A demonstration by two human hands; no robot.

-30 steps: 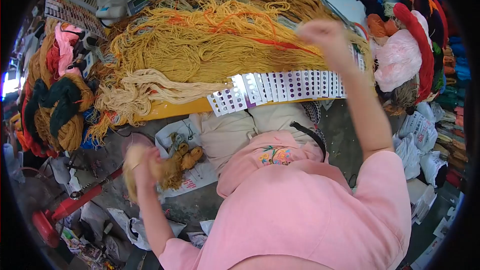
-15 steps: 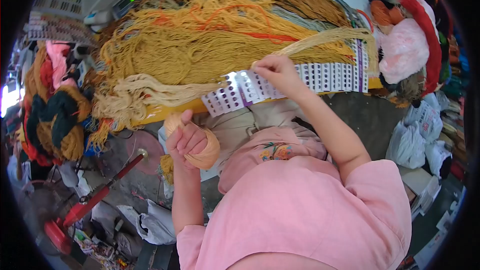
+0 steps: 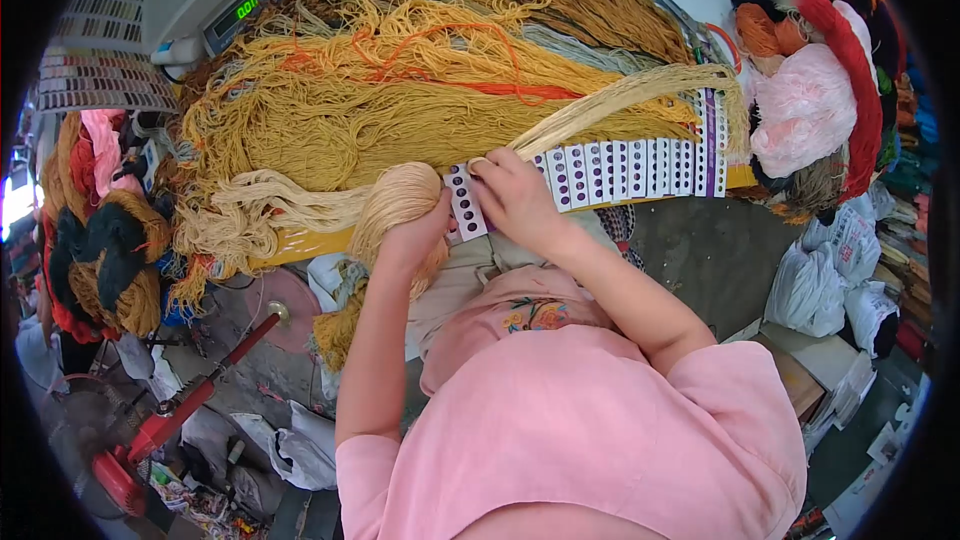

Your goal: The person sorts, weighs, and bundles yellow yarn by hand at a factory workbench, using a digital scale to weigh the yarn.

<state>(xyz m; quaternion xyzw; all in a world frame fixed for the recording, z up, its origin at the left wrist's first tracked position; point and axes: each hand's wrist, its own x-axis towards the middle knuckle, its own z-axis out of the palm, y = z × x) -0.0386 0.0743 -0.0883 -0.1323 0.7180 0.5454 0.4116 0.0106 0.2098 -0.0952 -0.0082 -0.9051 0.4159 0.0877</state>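
Note:
My left hand is closed in a bundle of cream yarn wound around it, its fingers partly hidden by the yarn. Close beside it, my right hand pinches the end of a pale cream skein that runs up to the right across the table. Under and around my right hand lies a row of white cards with dark round spots. A loose cream skein trails leftward from behind the bundle.
Mustard yarn and orange-yellow yarn cover the table. A scale with a green display stands at the back left. Pink yarn hangs at the right. A red-armed fan and white plastic bags flank me below.
My left hand has risen and moved right with the wound yarn, coming next to my right hand. My right hand has shifted left and slightly down along the cards.

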